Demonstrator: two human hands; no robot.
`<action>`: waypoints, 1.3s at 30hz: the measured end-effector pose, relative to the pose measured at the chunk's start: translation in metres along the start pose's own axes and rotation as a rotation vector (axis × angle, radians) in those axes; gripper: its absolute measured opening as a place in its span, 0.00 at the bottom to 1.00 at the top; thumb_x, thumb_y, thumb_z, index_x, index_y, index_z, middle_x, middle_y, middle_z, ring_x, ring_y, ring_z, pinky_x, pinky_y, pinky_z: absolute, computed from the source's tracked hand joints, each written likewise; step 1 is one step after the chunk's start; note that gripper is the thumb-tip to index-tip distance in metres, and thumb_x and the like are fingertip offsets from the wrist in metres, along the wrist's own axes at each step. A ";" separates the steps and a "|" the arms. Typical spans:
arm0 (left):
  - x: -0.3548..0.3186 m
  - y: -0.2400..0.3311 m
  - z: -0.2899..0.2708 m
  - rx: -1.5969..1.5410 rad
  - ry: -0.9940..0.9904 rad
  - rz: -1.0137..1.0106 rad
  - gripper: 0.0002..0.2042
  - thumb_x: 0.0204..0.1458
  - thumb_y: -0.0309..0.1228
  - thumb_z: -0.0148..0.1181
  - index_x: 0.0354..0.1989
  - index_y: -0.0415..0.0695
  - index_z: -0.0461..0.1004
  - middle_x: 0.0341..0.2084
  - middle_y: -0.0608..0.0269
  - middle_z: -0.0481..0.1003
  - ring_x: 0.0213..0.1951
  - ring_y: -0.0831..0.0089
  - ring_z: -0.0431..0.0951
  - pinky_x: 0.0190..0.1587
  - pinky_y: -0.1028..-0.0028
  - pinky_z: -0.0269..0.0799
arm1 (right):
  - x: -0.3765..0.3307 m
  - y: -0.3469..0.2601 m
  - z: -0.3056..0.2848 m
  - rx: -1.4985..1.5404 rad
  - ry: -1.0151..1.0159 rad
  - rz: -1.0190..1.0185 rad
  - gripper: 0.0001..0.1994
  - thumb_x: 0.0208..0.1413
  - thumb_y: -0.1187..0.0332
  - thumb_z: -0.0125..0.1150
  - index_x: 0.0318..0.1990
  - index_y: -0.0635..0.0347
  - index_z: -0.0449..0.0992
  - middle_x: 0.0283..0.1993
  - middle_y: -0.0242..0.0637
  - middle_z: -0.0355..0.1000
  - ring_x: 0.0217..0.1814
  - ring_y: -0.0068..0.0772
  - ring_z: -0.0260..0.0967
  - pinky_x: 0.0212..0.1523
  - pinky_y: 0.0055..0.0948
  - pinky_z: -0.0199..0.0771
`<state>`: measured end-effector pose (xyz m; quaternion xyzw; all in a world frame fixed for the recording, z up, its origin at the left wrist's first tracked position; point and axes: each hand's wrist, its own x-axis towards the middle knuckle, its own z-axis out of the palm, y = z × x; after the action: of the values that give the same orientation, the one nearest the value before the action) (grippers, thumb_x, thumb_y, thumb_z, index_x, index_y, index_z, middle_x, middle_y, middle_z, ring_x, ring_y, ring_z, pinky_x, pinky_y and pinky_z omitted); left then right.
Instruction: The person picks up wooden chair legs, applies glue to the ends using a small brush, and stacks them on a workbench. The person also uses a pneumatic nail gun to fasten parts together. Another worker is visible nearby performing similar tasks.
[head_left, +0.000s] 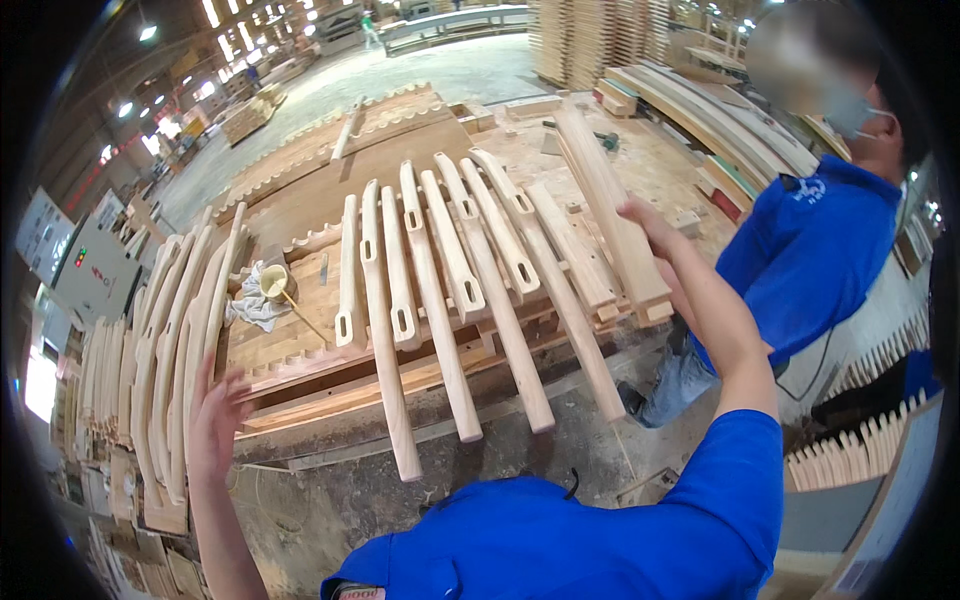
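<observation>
Pale wood, thick and straight: one beam (612,215) at the right of the desk (250,345), beside the fan of slotted bars (450,250).

Right hand (650,228): against the right side of the beam, roughly midway along its length. Fingers in contact at the edge; closure around the wood not confirmable from this view. Likewise not confirmable: full support of the beam by the surface below.

Left hand (215,425): raised, fingers spread apart, nothing held. Nearest items: curved bars (165,370), stacked at the far left.

Key relation: beam directly to the left of the right fingers, touching. Long axis pointing away from the body, far end angled left, near end angled right. Treat the right hand as the nearer one; note the left hand well apart, with the whole fan of slotted bars between.

Slotted bars: side by side, long and short alternating for the most part; near ends of the long ones past the front edge of the desk.

Left part of the desk: cup (273,282) with a thin stick (305,318) leaning out, crumpled white rag (258,310) just beside. Beyond the beam, to the right: co-worker (810,260) in blue.
</observation>
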<state>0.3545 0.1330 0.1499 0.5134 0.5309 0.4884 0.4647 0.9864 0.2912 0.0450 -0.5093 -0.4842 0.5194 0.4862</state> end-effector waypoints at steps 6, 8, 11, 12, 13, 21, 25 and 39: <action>-0.094 -0.067 -0.055 -0.099 0.420 -0.231 0.32 0.55 0.44 0.53 0.68 0.54 0.50 0.48 0.62 0.69 0.43 0.71 0.72 0.40 0.73 0.71 | 0.038 0.080 -0.036 0.058 0.007 0.304 0.34 0.48 0.50 0.54 0.60 0.61 0.63 0.53 0.44 0.68 0.52 0.37 0.68 0.54 0.34 0.65; -0.127 -0.081 -0.055 -0.180 0.577 -0.255 0.31 0.56 0.44 0.52 0.67 0.56 0.52 0.48 0.62 0.69 0.42 0.70 0.72 0.40 0.72 0.72 | 0.048 0.094 -0.036 0.050 -0.016 0.388 0.33 0.48 0.49 0.54 0.58 0.61 0.65 0.54 0.43 0.68 0.53 0.37 0.68 0.54 0.34 0.66; -0.145 -0.095 -0.050 -0.358 0.680 -0.276 0.27 0.57 0.45 0.50 0.66 0.58 0.54 0.48 0.62 0.69 0.42 0.69 0.73 0.41 0.71 0.73 | 0.061 0.107 -0.047 -0.013 -0.091 0.531 0.31 0.48 0.48 0.53 0.57 0.57 0.67 0.54 0.41 0.68 0.52 0.37 0.68 0.53 0.36 0.67; -0.149 -0.101 -0.048 -0.427 0.701 -0.281 0.26 0.58 0.45 0.49 0.66 0.59 0.56 0.48 0.62 0.69 0.42 0.68 0.73 0.41 0.70 0.73 | 0.066 0.109 -0.049 -0.045 -0.131 0.583 0.30 0.49 0.48 0.53 0.56 0.55 0.68 0.54 0.39 0.69 0.52 0.37 0.68 0.53 0.37 0.67; -0.156 -0.102 -0.044 -0.428 0.654 -0.276 0.24 0.59 0.44 0.48 0.65 0.58 0.58 0.49 0.61 0.68 0.44 0.68 0.73 0.42 0.70 0.73 | 0.073 0.104 -0.044 -0.232 -0.143 0.571 0.30 0.49 0.47 0.53 0.56 0.54 0.68 0.53 0.38 0.69 0.52 0.37 0.68 0.52 0.39 0.67; -0.061 -0.089 -0.010 -0.335 0.388 -0.226 0.23 0.59 0.39 0.49 0.63 0.49 0.60 0.48 0.59 0.71 0.43 0.69 0.73 0.47 0.69 0.69 | 0.091 0.086 -0.027 -0.958 -0.090 0.375 0.27 0.53 0.42 0.52 0.45 0.56 0.76 0.41 0.36 0.74 0.43 0.35 0.70 0.36 0.42 0.72; 0.042 -0.091 -0.009 -0.211 0.276 -0.114 0.21 0.57 0.39 0.53 0.58 0.48 0.66 0.43 0.65 0.72 0.45 0.72 0.72 0.44 0.70 0.68 | 0.091 0.039 0.016 -0.933 0.220 -0.531 0.16 0.56 0.58 0.57 0.43 0.63 0.76 0.34 0.38 0.74 0.36 0.28 0.71 0.37 0.30 0.71; 0.213 -0.145 -0.071 -0.338 0.271 0.058 0.15 0.55 0.40 0.55 0.46 0.45 0.71 0.35 0.66 0.74 0.35 0.76 0.72 0.38 0.75 0.68 | 0.043 -0.057 0.356 -1.394 -0.301 -0.646 0.10 0.53 0.59 0.57 0.36 0.54 0.73 0.32 0.37 0.72 0.37 0.44 0.72 0.40 0.41 0.71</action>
<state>0.2616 0.3432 0.0140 0.3727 0.4841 0.6482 0.4546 0.6306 0.3349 0.1038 -0.4549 -0.8836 -0.0081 0.1103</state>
